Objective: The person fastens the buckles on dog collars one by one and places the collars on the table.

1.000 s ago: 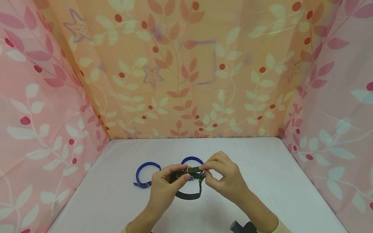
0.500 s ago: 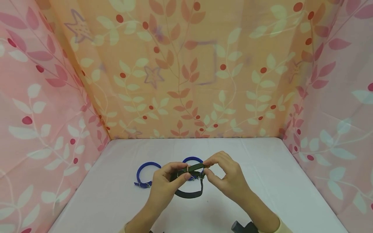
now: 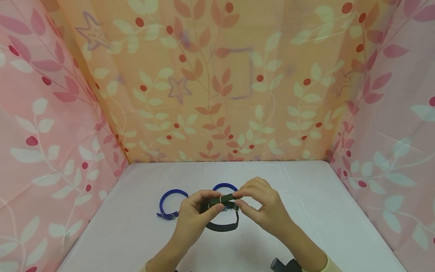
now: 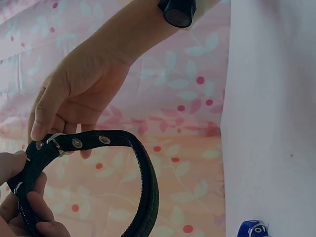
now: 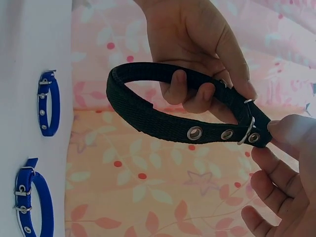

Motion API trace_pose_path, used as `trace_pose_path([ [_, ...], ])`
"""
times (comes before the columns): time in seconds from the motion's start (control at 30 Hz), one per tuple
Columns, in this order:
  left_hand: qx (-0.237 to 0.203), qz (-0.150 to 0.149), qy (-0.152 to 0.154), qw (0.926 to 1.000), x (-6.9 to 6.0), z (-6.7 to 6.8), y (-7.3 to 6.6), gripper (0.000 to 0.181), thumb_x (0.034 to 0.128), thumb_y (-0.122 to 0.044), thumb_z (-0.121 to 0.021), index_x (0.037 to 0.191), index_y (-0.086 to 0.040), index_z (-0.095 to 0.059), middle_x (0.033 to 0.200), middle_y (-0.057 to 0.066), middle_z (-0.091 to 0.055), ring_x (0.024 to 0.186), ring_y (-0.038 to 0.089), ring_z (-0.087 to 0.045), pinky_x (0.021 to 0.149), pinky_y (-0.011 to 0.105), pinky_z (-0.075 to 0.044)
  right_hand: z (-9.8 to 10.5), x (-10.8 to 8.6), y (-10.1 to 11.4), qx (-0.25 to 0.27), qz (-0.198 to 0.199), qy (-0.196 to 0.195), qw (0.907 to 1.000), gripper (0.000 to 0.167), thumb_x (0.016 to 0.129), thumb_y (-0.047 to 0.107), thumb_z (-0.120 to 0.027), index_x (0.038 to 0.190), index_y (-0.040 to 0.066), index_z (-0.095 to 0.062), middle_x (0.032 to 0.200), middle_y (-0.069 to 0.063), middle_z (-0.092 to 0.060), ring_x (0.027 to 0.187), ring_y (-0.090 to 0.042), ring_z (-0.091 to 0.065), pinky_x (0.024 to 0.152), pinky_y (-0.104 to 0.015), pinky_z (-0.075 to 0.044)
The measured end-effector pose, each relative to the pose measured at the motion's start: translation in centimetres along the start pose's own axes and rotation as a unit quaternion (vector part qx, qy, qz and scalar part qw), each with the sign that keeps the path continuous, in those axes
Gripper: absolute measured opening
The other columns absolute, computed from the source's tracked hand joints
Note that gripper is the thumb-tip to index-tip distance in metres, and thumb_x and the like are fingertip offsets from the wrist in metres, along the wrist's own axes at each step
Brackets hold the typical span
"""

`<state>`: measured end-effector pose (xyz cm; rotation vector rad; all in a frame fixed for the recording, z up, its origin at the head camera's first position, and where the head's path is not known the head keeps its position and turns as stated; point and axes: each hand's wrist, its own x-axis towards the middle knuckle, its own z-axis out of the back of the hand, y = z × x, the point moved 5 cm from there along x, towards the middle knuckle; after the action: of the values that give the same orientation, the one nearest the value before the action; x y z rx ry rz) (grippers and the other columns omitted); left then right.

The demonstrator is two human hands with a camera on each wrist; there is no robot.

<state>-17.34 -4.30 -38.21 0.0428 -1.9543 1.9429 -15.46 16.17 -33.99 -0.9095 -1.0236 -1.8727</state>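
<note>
Between both hands hangs a dark green collar [image 3: 222, 227], raised above the table and bent into a loop. Metal eyelets [image 5: 195, 133] run along its strap, and metal rings sit near where its ends meet. My left hand [image 3: 192, 213] pinches the overlapping strap near the buckle, thumb in front. With thumb and fingertips, my right hand [image 3: 266, 206] pinches the strap's end just past a metal loop [image 5: 246, 131]. Fingers cover part of the buckle.
Two blue collars lie on the white table [image 3: 142, 241]: the left one [image 3: 168, 216] beside my left hand, the other [image 3: 224, 185] behind the hands, partly hidden. Patterned curtains [image 3: 217, 83] enclose the table's back and sides. Wrist cameras [image 4: 178, 12] are strapped on.
My right fingertips have shifted slightly down and toward my left hand, after a small lift along the strap. The collar's loop has swung a little to the right. The blue collars stay put.
</note>
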Motion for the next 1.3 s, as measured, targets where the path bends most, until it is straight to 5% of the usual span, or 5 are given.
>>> trace_pose_path([
  [0.37,-0.002,-0.003,0.023,0.9997,-0.2,-0.3,-0.1,0.031,0.0891,-0.014,-0.081,0.118,-0.013,-0.070,0.115,0.010,-0.070,0.098,0.024,-0.071,0.087,0.031,-0.061,-0.6,-0.1,0.2,0.006,0.029,0.007,0.9995,0.017,0.089,0.015,-0.081,0.106,0.016,-0.077,0.097,0.007,-0.071,0.096,-0.014,-0.062,0.092,-0.028,-0.045],
  [0.67,0.001,-0.015,0.023,0.9996,-0.1,-0.3,-0.1,0.025,0.0910,-0.013,-0.079,0.115,-0.013,-0.071,0.110,0.012,-0.068,0.096,0.025,-0.069,0.087,0.031,-0.060,-0.7,-0.2,0.1,0.010,-0.016,0.021,0.9996,0.025,0.086,0.014,-0.084,0.109,0.017,-0.074,0.100,0.009,-0.070,0.098,-0.012,-0.063,0.094,-0.026,-0.048],
  [1.07,0.041,-0.101,0.019,0.9939,-0.2,-0.4,-0.9,0.022,0.0919,-0.009,-0.077,0.112,-0.014,-0.072,0.107,0.006,-0.071,0.101,0.023,-0.066,0.092,0.028,-0.058,-1.0,-0.5,0.0,0.014,-0.071,0.039,0.9966,0.035,0.084,0.013,-0.086,0.114,0.021,-0.071,0.104,0.010,-0.070,0.100,-0.010,-0.063,0.092,-0.026,-0.050],
  [1.3,0.029,-0.098,0.009,0.9948,0.0,0.1,-0.9,0.021,0.0920,-0.009,-0.077,0.112,-0.012,-0.072,0.108,0.007,-0.073,0.105,0.023,-0.068,0.100,0.028,-0.054,-0.9,-0.4,-0.1,0.012,-0.079,0.034,0.9962,0.033,0.084,0.014,-0.087,0.111,0.022,-0.071,0.104,0.010,-0.071,0.100,-0.010,-0.064,0.091,-0.026,-0.050],
])
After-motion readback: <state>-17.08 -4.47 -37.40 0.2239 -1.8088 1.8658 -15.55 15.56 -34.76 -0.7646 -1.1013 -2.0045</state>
